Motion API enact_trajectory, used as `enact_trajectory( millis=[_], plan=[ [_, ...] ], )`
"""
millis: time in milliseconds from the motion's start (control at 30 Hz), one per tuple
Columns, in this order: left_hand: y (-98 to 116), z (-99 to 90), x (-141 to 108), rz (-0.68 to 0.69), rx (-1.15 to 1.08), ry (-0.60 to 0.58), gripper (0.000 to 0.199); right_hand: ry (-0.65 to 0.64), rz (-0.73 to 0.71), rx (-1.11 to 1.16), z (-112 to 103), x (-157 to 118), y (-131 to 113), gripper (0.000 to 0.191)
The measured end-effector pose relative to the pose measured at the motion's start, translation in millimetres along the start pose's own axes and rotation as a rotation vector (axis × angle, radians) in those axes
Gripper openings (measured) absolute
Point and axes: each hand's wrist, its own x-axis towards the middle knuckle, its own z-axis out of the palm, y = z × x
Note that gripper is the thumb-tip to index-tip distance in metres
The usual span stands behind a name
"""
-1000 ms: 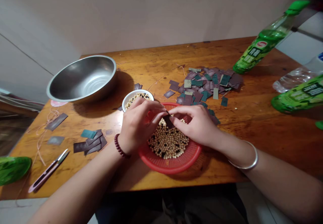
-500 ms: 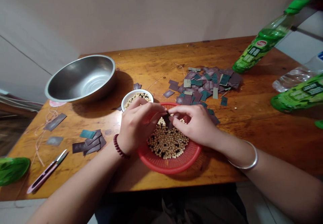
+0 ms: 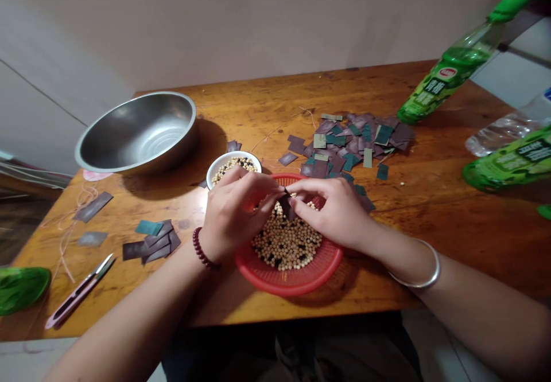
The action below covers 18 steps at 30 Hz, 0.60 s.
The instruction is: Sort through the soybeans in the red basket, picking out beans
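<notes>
Both hands meet over a red plastic basket (image 3: 288, 287) that holds many pale beads (image 3: 286, 244) with some black ones among them. A small dark piece of sandpaper (image 3: 287, 207) is pinched between the fingertips of my left hand (image 3: 239, 210) and my right hand (image 3: 333, 204). Whether a bead sits inside the piece is hidden by the fingers. Just behind my left hand stands a white bowl (image 3: 209, 178) with pale and black beads in it.
A steel basin (image 3: 138, 132) stands at the back left. Sandpaper pieces lie in a pile (image 3: 353, 144) at the back right and a smaller group (image 3: 152, 243) at left. Pink-handled thread snips (image 3: 80, 293) lie front left. A green drink bottle (image 3: 447, 72) stands at right, beside other bottles.
Both hands keep their pinch over the basket, with only a very slight shift of the fingers. The view has moved a tiny bit; the objects on the table stay put.
</notes>
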Motion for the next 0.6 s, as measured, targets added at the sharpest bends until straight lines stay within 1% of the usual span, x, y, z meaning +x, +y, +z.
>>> enact_trajectory(
  millis=[233,400,600],
  plan=[
    [-0.7,0.2,-0.6,-0.001,-0.026,-0.016,0.011,0.001,-0.002,0.005,-0.3,0.0,-0.8,0.022],
    [-1.6,1.5,-2.7,-0.01,-0.07,-0.049,0.013,0.012,0.006,0.023,0.3,0.4,0.0,0.021],
    [-1.0,1.8,-2.6,-0.002,-0.089,-0.028,0.016,0.012,0.014,0.044,-0.3,0.7,-1.0,0.021]
  ],
)
